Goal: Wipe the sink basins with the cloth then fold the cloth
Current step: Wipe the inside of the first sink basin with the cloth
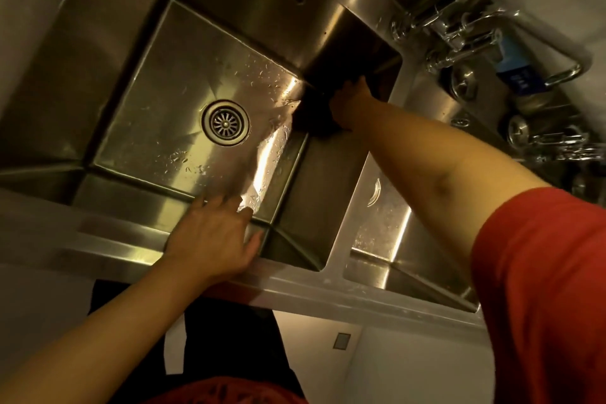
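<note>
The person leaned over a double stainless-steel sink, working in the larger left basin, whose round slotted drain sat near the middle of a floor beaded with water droplets. The right hand reached deep to the far right corner of that basin and pressed a dark cloth against the junction of floor and side wall; the cloth was bunched beneath and ahead of the palm, and in the shadow there it could not be told whether the fingers curled round it or lay flat on it. That placement suggested the corner seams, where grime tends to collect, were being wiped. The left hand rested on the sink's brushed front rim, fingers loosely spread and straight over the inner edge, holding nothing, most likely bracing the body while the other arm stretched forward. The red short sleeve of the reaching arm crossed above the smaller right basin, which also showed scattered droplets and appeared not yet wiped. Chrome wall-mounted taps ran along the back ledge beside a blue object too blurred to identify. By this judgement the wiping was only partway along, with the second basin and the folding of the cloth remaining.
</note>
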A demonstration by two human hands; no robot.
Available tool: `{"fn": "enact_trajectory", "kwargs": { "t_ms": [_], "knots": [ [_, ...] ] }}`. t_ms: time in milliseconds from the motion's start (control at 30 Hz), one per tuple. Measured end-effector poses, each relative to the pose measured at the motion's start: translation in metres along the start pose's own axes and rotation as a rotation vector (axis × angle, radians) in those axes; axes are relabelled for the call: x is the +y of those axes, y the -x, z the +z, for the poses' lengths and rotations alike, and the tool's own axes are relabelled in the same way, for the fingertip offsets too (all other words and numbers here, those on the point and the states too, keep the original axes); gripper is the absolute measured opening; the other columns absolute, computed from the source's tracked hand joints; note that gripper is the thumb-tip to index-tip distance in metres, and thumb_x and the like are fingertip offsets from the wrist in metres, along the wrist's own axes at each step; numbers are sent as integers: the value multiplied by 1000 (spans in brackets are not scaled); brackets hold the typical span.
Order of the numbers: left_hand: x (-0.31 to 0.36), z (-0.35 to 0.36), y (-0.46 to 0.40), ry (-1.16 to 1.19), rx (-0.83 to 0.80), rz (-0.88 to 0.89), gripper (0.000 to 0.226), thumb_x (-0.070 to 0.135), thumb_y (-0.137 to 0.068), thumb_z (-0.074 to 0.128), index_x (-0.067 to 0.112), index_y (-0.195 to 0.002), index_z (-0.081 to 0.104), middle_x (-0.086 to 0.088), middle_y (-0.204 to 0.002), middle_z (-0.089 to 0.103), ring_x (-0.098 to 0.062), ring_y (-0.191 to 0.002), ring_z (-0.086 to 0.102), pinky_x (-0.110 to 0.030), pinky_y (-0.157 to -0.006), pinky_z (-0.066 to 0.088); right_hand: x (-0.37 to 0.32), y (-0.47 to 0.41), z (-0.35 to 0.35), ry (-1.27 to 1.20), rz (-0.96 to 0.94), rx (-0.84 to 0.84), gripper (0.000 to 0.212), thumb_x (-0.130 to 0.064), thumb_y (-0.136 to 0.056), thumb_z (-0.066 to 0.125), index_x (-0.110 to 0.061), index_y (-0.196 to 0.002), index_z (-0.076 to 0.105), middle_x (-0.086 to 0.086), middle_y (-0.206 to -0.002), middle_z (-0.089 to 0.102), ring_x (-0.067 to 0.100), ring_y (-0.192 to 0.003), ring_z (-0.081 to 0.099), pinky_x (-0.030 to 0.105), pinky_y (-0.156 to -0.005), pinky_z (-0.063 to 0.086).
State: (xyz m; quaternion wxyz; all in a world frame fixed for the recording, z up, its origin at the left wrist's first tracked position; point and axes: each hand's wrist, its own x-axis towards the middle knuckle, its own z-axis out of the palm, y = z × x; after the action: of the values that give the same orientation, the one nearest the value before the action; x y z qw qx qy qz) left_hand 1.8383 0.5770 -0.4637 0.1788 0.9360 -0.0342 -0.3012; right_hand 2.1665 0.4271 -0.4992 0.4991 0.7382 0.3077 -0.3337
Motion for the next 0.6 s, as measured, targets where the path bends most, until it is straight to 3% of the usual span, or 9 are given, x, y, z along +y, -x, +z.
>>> {"fn": "enact_trajectory", "kwargs": {
  "t_ms": [167, 367, 467, 600],
  "knots": [
    [1, 0, -1, -25, 12, 2, 64, 62, -94, 24, 29, -134, 61, -2, -139, 61, -26, -128, 53, -44, -105, 41, -19, 32, 14, 2, -46, 32, 52, -34, -96, 58, -20, -146, 49, 14, -157, 37, 41, -150, 23, 65, -120, 16],
    [2, -5, 1, -15, 21, 4, 67, 62, -90, 22, 27, -130, 64, 0, -132, 65, -25, -123, 56, -42, -101, 42, -92, 120, 39, -87, -295, -3, 48, -52, -97, 49, -24, -135, 59, 6, -143, 54, 35, -140, 37, 65, -116, 18],
    [0, -5, 2, 9, 23, 14, 68, 61, -90, 21, 25, -125, 67, -2, -129, 67, -26, -120, 57, -44, -100, 44, -125, 158, 51, -143, -408, -41, 59, -61, -91, 57, -24, -137, 59, 6, -144, 54, 35, -138, 40, 67, -115, 20],
    [-1, -4, 3, 54, 44, 22, 70, 62, -88, 19, 22, -114, 72, -5, -119, 70, -27, -112, 61, -44, -96, 47, -139, 160, 59, -221, -358, 53, 53, -55, -88, 66, -24, -131, 62, 7, -137, 58, 35, -135, 45, 67, -112, 26]
  ]
}}
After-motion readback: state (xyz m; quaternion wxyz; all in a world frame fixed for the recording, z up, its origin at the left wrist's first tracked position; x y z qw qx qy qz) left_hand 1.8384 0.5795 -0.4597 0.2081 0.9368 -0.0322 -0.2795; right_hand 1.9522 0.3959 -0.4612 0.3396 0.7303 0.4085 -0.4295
